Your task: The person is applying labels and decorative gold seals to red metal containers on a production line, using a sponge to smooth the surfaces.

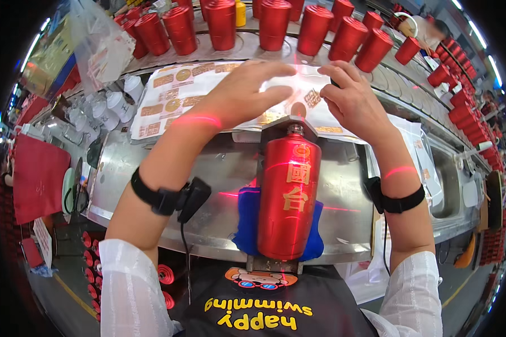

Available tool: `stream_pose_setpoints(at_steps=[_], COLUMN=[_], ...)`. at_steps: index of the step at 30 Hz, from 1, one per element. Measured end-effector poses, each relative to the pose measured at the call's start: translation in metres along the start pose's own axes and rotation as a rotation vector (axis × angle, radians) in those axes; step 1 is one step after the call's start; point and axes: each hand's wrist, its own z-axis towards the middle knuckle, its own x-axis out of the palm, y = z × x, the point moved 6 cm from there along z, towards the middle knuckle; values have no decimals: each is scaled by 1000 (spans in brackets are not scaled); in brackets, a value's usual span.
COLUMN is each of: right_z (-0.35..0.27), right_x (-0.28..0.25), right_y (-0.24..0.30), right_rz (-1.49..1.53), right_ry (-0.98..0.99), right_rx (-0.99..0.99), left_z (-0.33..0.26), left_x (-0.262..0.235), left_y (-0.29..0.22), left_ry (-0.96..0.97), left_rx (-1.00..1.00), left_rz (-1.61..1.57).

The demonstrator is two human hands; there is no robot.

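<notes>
A red bottle (287,196) with gold characters lies in front of me, its neck pointing away, against a metal holder (289,121). Blue cloth (247,216) pads it underneath. Beyond the neck, white sheets (208,84) carry rows of gold decals. Over these sheets hovers my left hand (244,92), thumb and fingers spread with nothing between them. My right hand (354,101) is opposite, its fingers curled around a small dark thing (335,83) that is mostly hidden. A gold decal (312,99) shows beside the right thumb; whether the thumb touches it, I cannot tell.
Red bottles (222,25) line a curved conveyor (244,45) at the back. White cups (118,106) and a plastic bag (98,45) are at left. A sink (447,185) is at right. Red laser lines cross the bottle and my arms above a steel table (202,168).
</notes>
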Motion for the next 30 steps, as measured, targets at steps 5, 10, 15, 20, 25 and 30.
stream_pose_setpoints(at_steps=[5,10,15,20,25,30], right_z=[30,14,11,-8,-36,-34], right_x=[-44,-12,25,33,108,94], right_y=[19,-30,-8,-65,-123,-111], right_rz=[-8,760,1283,1378,223,-161], right_ry=[-203,-179,30,54,657,715], right_rx=[-120,488,673,1020,971,836], left_z=[28,48,58,43,35,15], left_x=[25,11,-4,-3,23,1], left_y=[9,7,22,55,106,91], left_ry=[434,59,-289,-423,-188,-157], left_rx=[-338,-259,-317,-575,-759,-649], left_rz=[-552,-848,-1244,-1122,-586,-379])
